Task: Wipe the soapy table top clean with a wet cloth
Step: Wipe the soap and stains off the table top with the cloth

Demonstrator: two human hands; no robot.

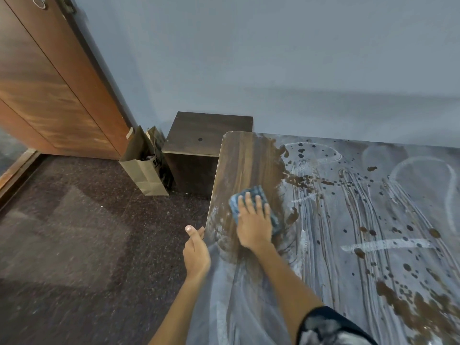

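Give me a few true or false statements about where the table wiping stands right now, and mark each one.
1. The right hand presses a blue cloth flat on the table top. True.
2. The left hand rests on the cloth too. False: it holds the table top's left edge.
3. Soap film covers most of the surface to the right of the cloth. True.
4. The paper bag stands on the table top. False: it stands on the floor, beside a dark cabinet.

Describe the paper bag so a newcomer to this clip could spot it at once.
Start at the reddish-brown wooden door on the left. At its foot, on the dark speckled floor, stands a tan paper bag, beside a dark wooden box cabinet. It alone is pale, creased and open-topped.
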